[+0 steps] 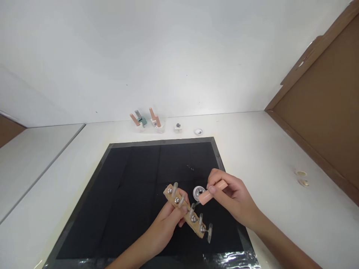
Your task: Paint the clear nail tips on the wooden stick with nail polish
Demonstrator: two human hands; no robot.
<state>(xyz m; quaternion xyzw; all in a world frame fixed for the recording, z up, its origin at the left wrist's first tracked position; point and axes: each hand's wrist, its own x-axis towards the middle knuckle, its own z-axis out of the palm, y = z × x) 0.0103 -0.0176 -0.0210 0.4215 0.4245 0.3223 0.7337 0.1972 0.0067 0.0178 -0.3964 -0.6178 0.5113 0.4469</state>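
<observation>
Wooden strip, fitted with a row of metal studs and clear nail tips, is held in the left hand, whose fingers are clamped around its middle. It hangs tilted just above the black mat on the white table. The right hand has its fingers closed on a peach-coloured brush handle, with the brush end lowered to one nail tip near the middle of the strip. A small round open pot sits on the mat just beside the handle.

Judged from this view, the work is in progress on a middle tip. All tips look clear and uncoloured, though they are too small to tell which are coated.

At the far table edge stand small bottles and a jar, untouched, well apart from both hands.
</observation>
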